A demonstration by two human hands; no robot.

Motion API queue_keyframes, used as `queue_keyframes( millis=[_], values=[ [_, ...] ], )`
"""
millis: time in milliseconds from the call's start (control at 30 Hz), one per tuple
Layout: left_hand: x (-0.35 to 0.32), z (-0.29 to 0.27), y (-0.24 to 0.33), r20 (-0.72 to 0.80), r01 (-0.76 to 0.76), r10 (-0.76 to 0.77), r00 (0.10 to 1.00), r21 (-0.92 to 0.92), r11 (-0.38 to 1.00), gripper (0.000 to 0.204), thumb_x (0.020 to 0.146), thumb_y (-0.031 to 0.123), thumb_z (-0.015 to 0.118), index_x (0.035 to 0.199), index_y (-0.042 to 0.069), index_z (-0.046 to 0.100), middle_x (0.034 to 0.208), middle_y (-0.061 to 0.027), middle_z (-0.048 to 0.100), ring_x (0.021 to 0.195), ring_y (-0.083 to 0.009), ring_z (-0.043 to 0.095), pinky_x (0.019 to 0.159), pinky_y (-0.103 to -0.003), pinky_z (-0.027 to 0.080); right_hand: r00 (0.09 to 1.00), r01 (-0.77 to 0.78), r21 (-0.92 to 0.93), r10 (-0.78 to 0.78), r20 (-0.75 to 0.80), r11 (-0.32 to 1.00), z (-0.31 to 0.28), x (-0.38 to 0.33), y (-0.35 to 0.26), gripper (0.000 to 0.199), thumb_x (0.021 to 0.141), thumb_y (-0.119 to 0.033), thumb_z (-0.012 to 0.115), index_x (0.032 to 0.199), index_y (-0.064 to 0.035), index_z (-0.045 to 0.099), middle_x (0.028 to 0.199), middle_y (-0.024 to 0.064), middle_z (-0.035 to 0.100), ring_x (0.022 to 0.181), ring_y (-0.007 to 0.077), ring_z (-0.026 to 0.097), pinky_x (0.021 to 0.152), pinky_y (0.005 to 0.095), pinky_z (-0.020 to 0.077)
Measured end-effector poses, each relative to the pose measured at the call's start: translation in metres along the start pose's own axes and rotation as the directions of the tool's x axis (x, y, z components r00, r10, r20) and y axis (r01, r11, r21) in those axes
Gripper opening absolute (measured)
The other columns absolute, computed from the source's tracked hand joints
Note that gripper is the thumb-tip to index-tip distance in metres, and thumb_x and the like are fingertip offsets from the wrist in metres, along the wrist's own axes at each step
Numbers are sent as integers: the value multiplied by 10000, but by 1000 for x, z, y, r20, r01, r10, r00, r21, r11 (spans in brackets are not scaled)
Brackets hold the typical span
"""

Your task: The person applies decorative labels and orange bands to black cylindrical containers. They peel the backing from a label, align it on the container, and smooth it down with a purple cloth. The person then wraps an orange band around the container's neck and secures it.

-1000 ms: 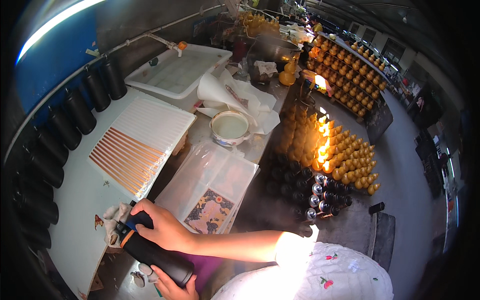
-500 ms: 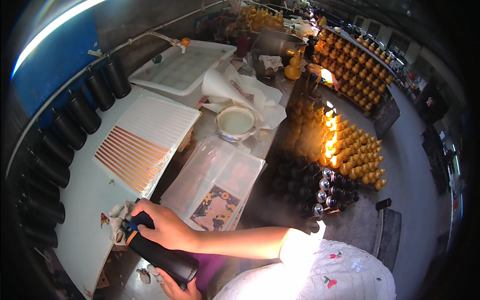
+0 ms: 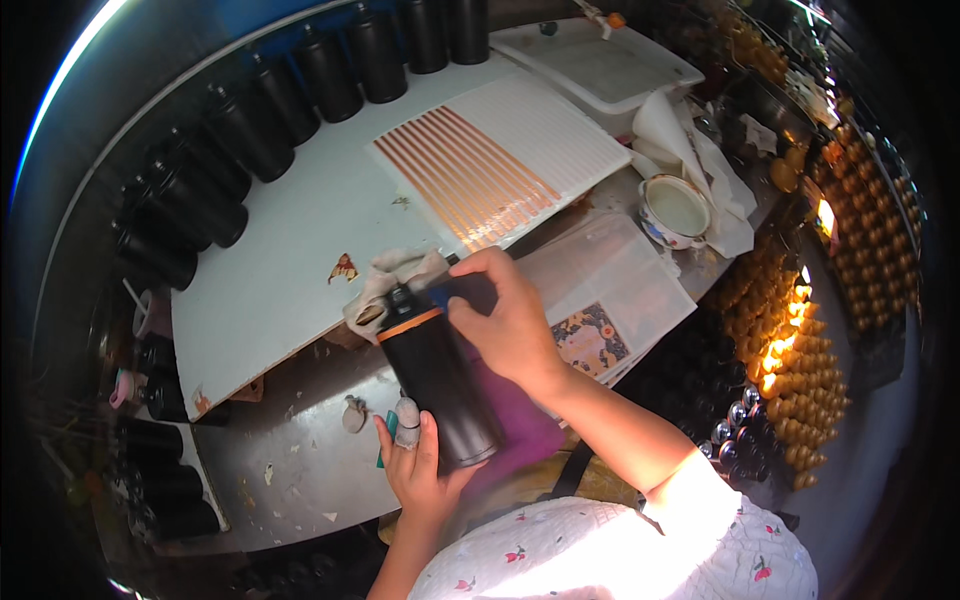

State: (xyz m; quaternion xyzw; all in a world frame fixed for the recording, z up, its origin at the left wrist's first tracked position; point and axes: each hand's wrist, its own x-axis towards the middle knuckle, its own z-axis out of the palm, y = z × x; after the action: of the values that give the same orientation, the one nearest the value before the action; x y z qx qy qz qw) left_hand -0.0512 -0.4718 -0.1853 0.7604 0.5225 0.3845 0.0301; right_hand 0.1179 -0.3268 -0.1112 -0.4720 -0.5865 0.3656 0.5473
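A black bottle (image 3: 440, 385) with a narrow neck leans in front of me, an orange band (image 3: 410, 323) round its shoulder. My left hand (image 3: 425, 480) supports it near the base; a grey cover wraps one finger, and a teal sliver shows beside it. Between thumb and fingers of my right hand (image 3: 510, 325) is a dark flat piece with a blue edge (image 3: 440, 296), close beside the bottle's shoulder. Behind the bottle's neck lies a crumpled, stained cloth (image 3: 405, 268) at the board's edge. A sheet of orange stripes (image 3: 470, 175) lies on the white board (image 3: 270, 250).
Black bottles (image 3: 240, 130) line the board's back and left. On the right are a plastic-covered stack of sheets (image 3: 630, 260), an enamel pot (image 3: 677, 210), paper (image 3: 715, 170) and a water tray (image 3: 600, 70). Golden gourd-shaped bottles (image 3: 800, 370) stand beyond. A grey lump (image 3: 354, 414) lies on the metal bench.
My view has swung left, bringing the bottle nearer the middle and more upright. My right hand's dark piece has shifted from over the bottle's neck to beside its shoulder.
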Motion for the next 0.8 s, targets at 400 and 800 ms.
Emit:
queue_keyframes(
  millis=[400,800],
  values=[
    [27,1,27,115,35,-47,992,103,994,861,686,509,847,1405,143,547,1533,-181,380,1410,-482,334,1114,-736,93,994,97,18,-97,39,995,14,-14,-18,259,819,19,655,1067,-11,590,998,84,647,954,159,624,862,289,486],
    [2,7,-4,66,113,-104,992,-151,982,1098,712,440,852,1488,-111,303,1149,-259,650,910,-376,660,794,-427,519,992,-9,126,24,-124,992,7,-21,30,256,830,45,642,1068,-17,573,974,31,611,906,99,564,827,274,478]
  ],
)
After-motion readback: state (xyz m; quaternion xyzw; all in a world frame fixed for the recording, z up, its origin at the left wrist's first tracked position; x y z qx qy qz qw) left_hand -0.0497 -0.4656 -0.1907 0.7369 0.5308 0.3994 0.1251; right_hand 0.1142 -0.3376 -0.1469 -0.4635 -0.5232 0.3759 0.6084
